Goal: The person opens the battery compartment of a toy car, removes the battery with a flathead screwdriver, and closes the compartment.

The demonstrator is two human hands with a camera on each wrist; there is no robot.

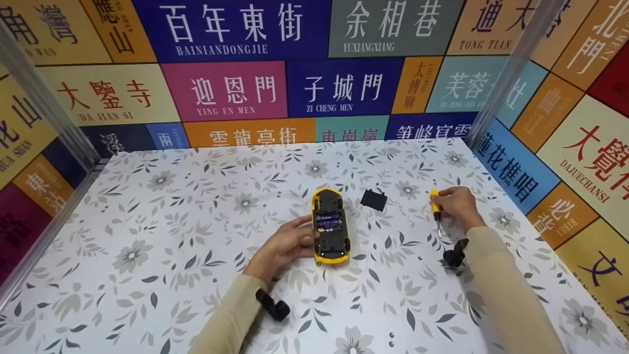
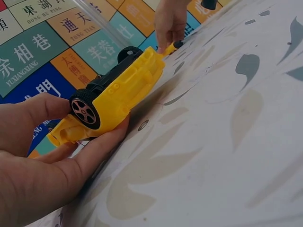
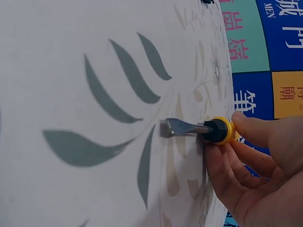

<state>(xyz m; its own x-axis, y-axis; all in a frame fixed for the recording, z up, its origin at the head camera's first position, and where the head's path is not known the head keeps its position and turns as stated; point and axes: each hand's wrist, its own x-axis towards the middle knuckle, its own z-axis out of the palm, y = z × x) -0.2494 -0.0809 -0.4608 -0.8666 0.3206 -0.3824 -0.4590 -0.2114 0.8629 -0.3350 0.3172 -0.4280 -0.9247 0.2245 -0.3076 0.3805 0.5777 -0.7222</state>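
Observation:
A yellow toy car [image 1: 330, 241] is turned wheels up, its black underside facing the head camera. Purple batteries [image 1: 328, 221] lie in its uncovered compartment. My left hand [image 1: 290, 241] grips the car from its left side, with thumb and fingers around one wheel [image 2: 84, 109] and the body in the left wrist view. To the right, my right hand [image 1: 458, 204] pinches the yellow handle of a screwdriver [image 1: 436, 209]. The metal shaft points toward the person, and its flat tip [image 3: 171, 127] is close over the tabletop in the right wrist view.
A black battery cover [image 1: 373, 200] lies on the table between the car and my right hand. The tabletop [image 1: 206, 196] has a leaf and flower print. Panels with printed characters [image 1: 226, 91] stand behind the table and along both sides.

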